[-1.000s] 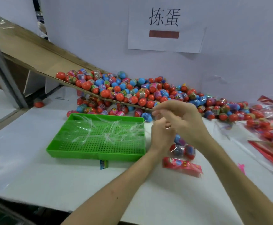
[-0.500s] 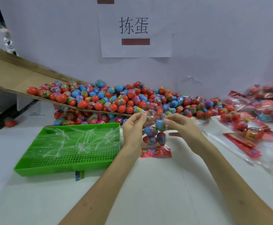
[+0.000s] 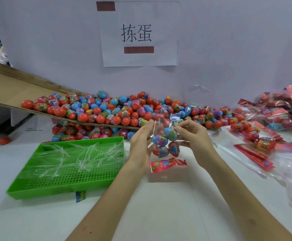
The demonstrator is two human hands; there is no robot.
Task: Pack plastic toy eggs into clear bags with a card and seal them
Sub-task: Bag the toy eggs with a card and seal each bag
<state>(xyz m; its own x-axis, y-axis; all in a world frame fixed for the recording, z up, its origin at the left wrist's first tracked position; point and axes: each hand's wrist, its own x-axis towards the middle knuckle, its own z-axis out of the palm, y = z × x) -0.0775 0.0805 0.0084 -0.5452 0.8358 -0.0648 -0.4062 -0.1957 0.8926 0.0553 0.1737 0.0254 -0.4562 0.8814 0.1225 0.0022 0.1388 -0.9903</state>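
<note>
I hold a clear bag (image 3: 166, 146) upright over the white table, between both hands. Inside it sit several plastic toy eggs (image 3: 160, 151), blue-topped and red, with a red flowered card (image 3: 167, 164) at the bottom. My left hand (image 3: 140, 145) pinches the bag's upper left edge. The upper right edge is pinched by my right hand (image 3: 193, 136). A large heap of loose red and blue eggs (image 3: 117, 108) lies behind, partly on a sloping cardboard sheet (image 3: 11, 87).
A green perforated tray (image 3: 68, 181) holding clear plastic strips lies to the left of my hands. Filled bags and red cards (image 3: 256, 153) are piled at the right. A paper sign (image 3: 138, 35) hangs on the wall behind.
Both hands have lifted the bag of eggs off the table and moved apart along its top. The view has swung right and tilted up.
</note>
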